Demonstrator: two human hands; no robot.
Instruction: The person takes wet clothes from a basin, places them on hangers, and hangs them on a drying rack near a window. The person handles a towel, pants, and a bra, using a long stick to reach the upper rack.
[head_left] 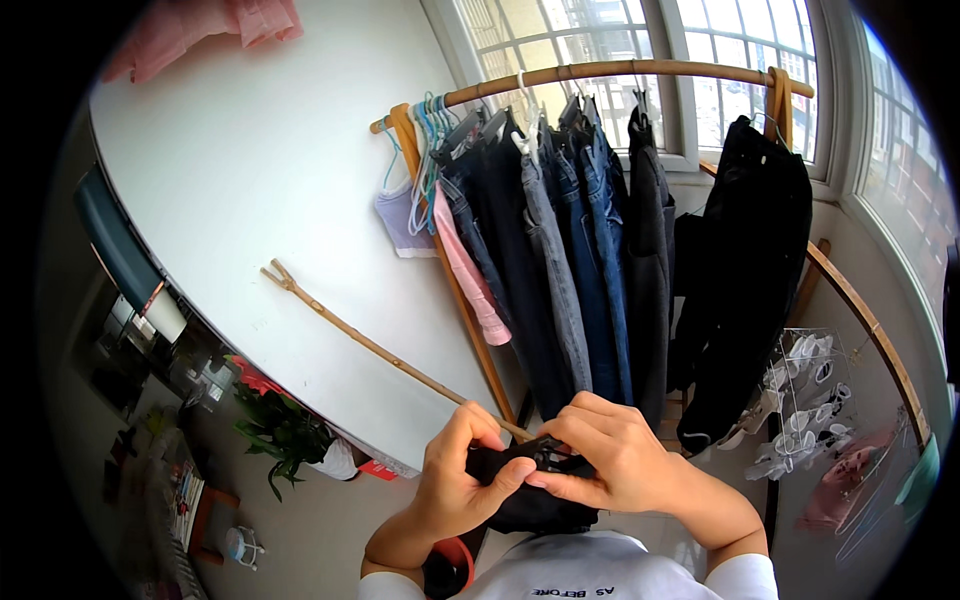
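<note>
Close in front of my chest, both hands pinch the upper edge of a bunched black garment (pixel 545 512). My left hand (pixel 462 468) grips its left side, thumb pointing inward. My right hand (pixel 612 455) is closed on the right side, its fingertips near the left thumb. Between them shows a small dark, shiny part that I cannot make out. The garment's lower part hangs out of sight against my white shirt. Beyond my hands, jeans (pixel 560 250) and other dark trousers hang from a bamboo rail (pixel 620 70).
A forked bamboo pole (pixel 370 345) leans by the white wall, its lower end behind my hands. Black trousers (pixel 755 250) hang at the rail's right end. Farther right is a wire rack with white items (pixel 805 390). A potted plant (pixel 280 435) and red bucket (pixel 455 562) stand left.
</note>
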